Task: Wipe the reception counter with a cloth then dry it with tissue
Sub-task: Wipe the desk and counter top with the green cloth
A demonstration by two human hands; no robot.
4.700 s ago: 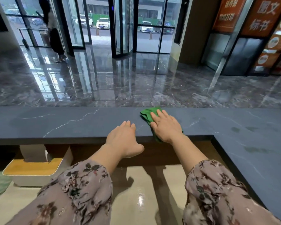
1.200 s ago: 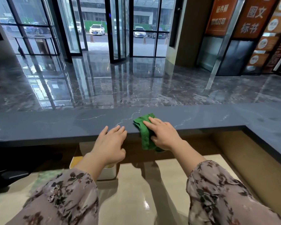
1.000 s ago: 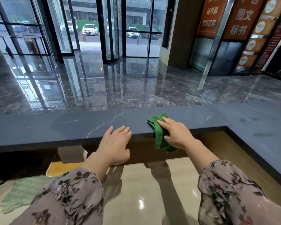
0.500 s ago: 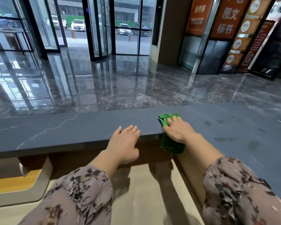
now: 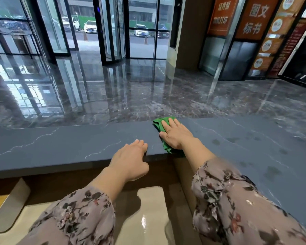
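The reception counter (image 5: 60,147) is a dark grey stone slab with white veins; it turns a corner and runs toward me on the right. A green cloth (image 5: 158,123) lies on it near the corner, reaching from the far edge to the near edge. My right hand (image 5: 175,135) presses flat on the cloth with straight fingers. My left hand (image 5: 131,160) rests on the counter's near edge, fingers flat on top and thumb below the edge. No tissue is in view.
Damp spots (image 5: 233,140) mark the counter's right wing. Below the counter lies a lower cream desk surface (image 5: 148,218) and, at far left, a white box with a yellow top (image 5: 2,206). Beyond the counter are a glossy marble lobby floor (image 5: 131,89) and glass doors.
My right hand has slid the cloth to the right along the counter to the corner and pushed it toward the far edge. My left hand followed along the near edge.
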